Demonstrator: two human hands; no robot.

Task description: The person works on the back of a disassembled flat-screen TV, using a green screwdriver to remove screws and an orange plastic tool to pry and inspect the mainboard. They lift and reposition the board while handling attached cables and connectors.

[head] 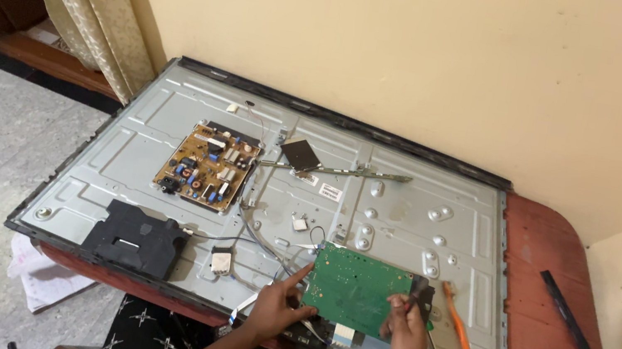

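The person's arms are cut off at the bottom edge, and the right hand (404, 333) hides the right edge of the green circuit board (355, 289). Its fingers are curled closed around that edge together with a small dark tool; what kind of tool is hard to make out. The left hand (276, 307) holds the board's lower left corner with the thumb, while the index finger points up, toward 1 o'clock.

The green circuit board lies tilted on the grey metal back panel (170, 109) of a flat screen, near its lower edge. The panel rests on a reddish table (547, 323).

There are 2 circuit boards: the green one and 1 yellow-brown board (207, 166) at 10 o'clock from it. 1 black box (136, 238) sits at 9 o'clock. 1 orange-handled tool (461, 334) lies just right of the right hand. 1 small white rectangular label (330, 192) is at 12 o'clock from the green board. On the table at 3 o'clock lies 1 black strip (573, 326).
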